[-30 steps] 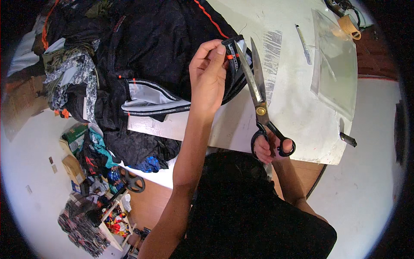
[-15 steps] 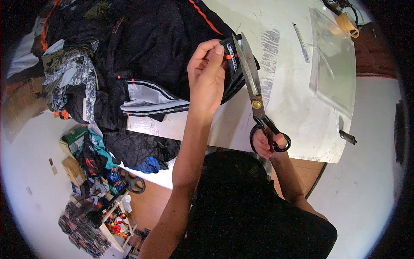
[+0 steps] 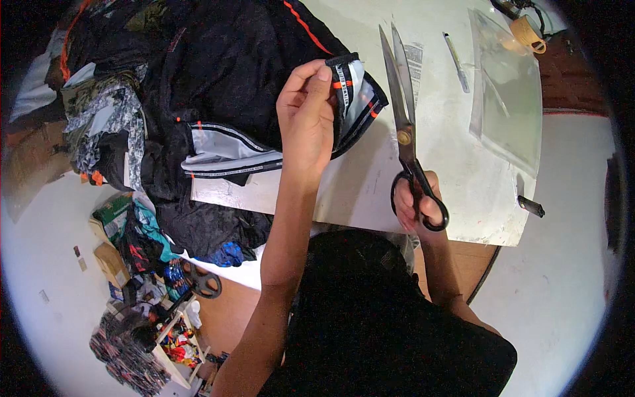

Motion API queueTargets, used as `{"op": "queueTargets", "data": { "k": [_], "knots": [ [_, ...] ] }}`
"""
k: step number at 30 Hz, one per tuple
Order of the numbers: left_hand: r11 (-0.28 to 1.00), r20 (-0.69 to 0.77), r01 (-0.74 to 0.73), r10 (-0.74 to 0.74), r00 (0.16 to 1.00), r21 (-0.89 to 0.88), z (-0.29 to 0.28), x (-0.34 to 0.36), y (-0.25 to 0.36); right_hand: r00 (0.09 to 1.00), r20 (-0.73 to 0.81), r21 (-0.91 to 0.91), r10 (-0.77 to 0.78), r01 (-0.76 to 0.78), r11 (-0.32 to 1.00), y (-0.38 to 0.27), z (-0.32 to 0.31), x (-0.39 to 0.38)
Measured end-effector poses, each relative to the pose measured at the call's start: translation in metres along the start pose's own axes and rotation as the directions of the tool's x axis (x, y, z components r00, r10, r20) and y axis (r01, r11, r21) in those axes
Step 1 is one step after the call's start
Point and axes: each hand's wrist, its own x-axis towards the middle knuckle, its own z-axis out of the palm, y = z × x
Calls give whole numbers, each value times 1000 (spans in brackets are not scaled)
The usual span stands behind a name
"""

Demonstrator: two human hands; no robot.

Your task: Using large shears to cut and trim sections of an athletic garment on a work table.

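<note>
My left hand [image 3: 309, 119] pinches the hem of a large black garment [image 3: 225, 73] between thumb and fingers. That edge carries a printed tape, orange stitch marks and a white inner side. My right hand [image 3: 418, 202] grips black-handled scissors [image 3: 405, 126] by the finger loops. Their long blades point away from me, slightly parted, to the right of the held hem and apart from it. Nearer me, an opening of the garment shows its white lining [image 3: 228, 147] edged with the same tape.
On the white table [image 3: 370, 198] lie a pen [image 3: 456, 63], a clear plastic sheet [image 3: 506, 99], a tape roll [image 3: 528, 34] and a small black object [image 3: 531, 206] at the right edge. Camouflage cloth [image 3: 106, 126] is heaped at left. Boxes and a black wheel [image 3: 202, 279] stand below.
The scissors have moved right, away from the hem, and their blades stand more upright. My left hand has shifted slightly left, still pinching the hem, whose white inner side now shows.
</note>
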Motion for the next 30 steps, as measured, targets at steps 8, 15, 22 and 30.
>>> {"op": "queueTargets", "data": {
  "k": [8, 15, 22, 30],
  "knots": [
    [960, -178, -12, 64, 982, 281, 12, -4, 2, 903, -275, -670, -331, 67, 739, -45, 33, 59],
    [932, -186, -17, 91, 978, 363, 9, -3, 2, 845, -226, -692, -485, 210, 690, -55, 50, 83],
    [939, -165, 6, 54, 985, 343, 17, -1, 17, 781, 89, -963, -618, 227, 147, -51, 8, 68],
    [971, -132, 29, 2, 991, 235, 19, 5, 36, 704, 446, -869, -553, 193, -456, -80, -23, 41]
  ]
}}
